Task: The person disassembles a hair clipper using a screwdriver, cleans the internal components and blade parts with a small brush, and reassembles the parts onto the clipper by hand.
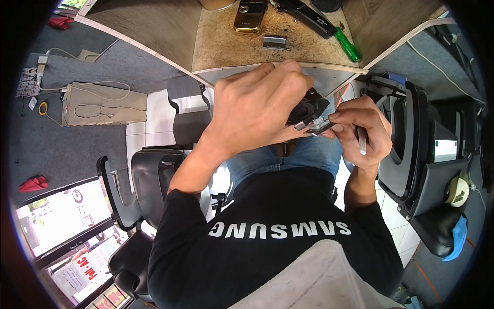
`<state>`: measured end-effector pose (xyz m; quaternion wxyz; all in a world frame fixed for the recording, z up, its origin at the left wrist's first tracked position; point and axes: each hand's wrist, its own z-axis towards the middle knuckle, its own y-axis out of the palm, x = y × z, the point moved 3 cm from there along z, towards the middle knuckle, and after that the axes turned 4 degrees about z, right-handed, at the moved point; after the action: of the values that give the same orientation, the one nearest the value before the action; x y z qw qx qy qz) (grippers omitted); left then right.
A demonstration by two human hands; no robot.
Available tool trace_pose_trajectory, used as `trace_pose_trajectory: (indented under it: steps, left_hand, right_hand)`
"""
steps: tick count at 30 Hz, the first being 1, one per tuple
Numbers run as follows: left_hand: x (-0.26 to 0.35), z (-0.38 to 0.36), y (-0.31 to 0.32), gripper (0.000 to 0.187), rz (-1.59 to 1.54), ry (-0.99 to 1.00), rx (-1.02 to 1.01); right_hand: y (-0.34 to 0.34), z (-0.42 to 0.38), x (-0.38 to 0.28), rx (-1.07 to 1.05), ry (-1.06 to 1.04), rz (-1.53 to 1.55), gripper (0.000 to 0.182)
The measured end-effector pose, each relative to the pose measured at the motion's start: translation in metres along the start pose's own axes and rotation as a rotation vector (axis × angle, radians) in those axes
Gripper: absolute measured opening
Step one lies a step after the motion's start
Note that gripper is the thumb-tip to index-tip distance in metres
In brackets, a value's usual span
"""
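My left hand (257, 105) is closed around a black device (310, 107), which looks like a hair clipper with its head exposed. A metal piece and a small white part (320, 122) show at its end. My right hand (366, 126) is closed, thumb and forefinger pinching at the edge of that end. A slim silver tool (362, 141) sticks out from under the fingers of the same hand; its other end is hidden. My left fingers cover much of the device's body.
On the wooden shelf (221, 49) ahead lie a black-and-gold device (250, 16), a metal clipper blade (275, 42), a black clipper (309, 18) and a green-handled screwdriver (348, 45). Black chairs (154, 175) stand at both sides, and a cardboard box (103, 105) is on the left.
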<state>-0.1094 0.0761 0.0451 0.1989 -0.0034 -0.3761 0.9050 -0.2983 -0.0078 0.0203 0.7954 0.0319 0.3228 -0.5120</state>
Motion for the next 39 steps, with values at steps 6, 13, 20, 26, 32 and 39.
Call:
trace_pose_trajectory:
  steps: [6, 13, 20, 26, 32, 39]
  left_hand:
    - [0.0007, -0.0008, 0.0008, 0.074, 0.002, 0.007, 0.014]
    - [-0.0013, 0.001, -0.0029, 0.073, 0.033, 0.03, -0.017]
    - [0.0024, 0.0011, -0.0036, 0.078, 0.032, -0.007, 0.005]
    - [0.0026, -0.0001, -0.0014, 0.081, 0.071, -0.008, 0.023]
    - [0.0033, 0.0001, -0.0022, 0.081, 0.075, -0.003, 0.025]
    - [0.0025, -0.0001, -0.002, 0.079, 0.06, 0.007, 0.022]
  right_hand:
    - [0.0001, 0.0005, -0.0008, 0.007, 0.005, -0.001, 0.022]
    - [-0.0007, -0.0004, 0.0004, 0.004, 0.004, -0.004, 0.022]
    - [0.0007, 0.0, 0.0011, 0.012, -0.007, 0.01, 0.023]
    - [0.0013, -0.0008, 0.0023, 0.019, -0.004, 0.011, 0.022]
    - [0.0025, -0.001, 0.0025, 0.026, -0.001, 0.019, 0.021]
    - [0.0022, -0.0025, 0.0024, 0.028, 0.011, 0.023, 0.021]
